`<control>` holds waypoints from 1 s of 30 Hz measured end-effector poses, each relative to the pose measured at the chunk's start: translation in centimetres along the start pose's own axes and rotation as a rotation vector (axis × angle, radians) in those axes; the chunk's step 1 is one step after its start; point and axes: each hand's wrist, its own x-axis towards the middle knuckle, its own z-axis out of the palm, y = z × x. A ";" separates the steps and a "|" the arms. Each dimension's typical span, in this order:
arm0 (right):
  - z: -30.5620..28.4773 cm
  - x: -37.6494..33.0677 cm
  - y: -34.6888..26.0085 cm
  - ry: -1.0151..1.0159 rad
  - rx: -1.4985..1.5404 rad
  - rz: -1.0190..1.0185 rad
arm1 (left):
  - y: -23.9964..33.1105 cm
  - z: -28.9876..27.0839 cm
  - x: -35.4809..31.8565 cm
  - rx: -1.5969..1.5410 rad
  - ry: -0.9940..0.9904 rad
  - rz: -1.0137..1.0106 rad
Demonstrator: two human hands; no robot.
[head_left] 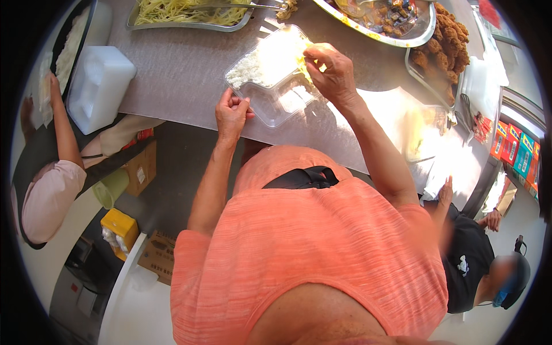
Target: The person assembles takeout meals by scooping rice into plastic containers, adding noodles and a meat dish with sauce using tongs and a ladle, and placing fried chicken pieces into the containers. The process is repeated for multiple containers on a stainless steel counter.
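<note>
On the counter in front of me lies a clear plastic takeout box (261, 107) with several compartments. White rice (248, 72) fills its large far-left section, partly washed out by sunlight. My left hand (232, 117) grips the near-left rim between thumb and fingers. Over the box's right side, my right hand (332, 72) has its fingers pinched together, with pale yellow food pieces (302, 66) at and below the fingertips. I cannot tell exactly what this food is. The near compartment looks clear-walled and bare.
Beyond the box stand a tray of yellow shreds (190, 15) with metal tongs (247, 7) and a large metal tray (397, 41) of dark stewed food. Fried pieces (444, 49) fill a tray at right. Stacked plastic boxes (99, 86) stand left. People (49, 198) work on both sides.
</note>
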 end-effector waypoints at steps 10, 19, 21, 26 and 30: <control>-15.7 7.7 15.3 0.534 -0.106 0.335 | -0.6 0.6 -0.2 -0.046 0.025 -0.021; -17.2 16.3 23.8 0.629 0.379 0.922 | -1.1 0.4 -0.3 -0.043 0.102 -0.058; -15.8 17.6 24.1 0.761 0.341 1.026 | -1.4 0.5 -0.4 -0.045 0.127 -0.058; -14.6 19.3 24.8 1.056 0.637 0.913 | -1.0 0.6 -0.5 -0.047 0.105 -0.071; -17.6 17.6 22.5 0.564 0.849 0.701 | -0.9 0.5 -0.2 -0.040 0.103 -0.079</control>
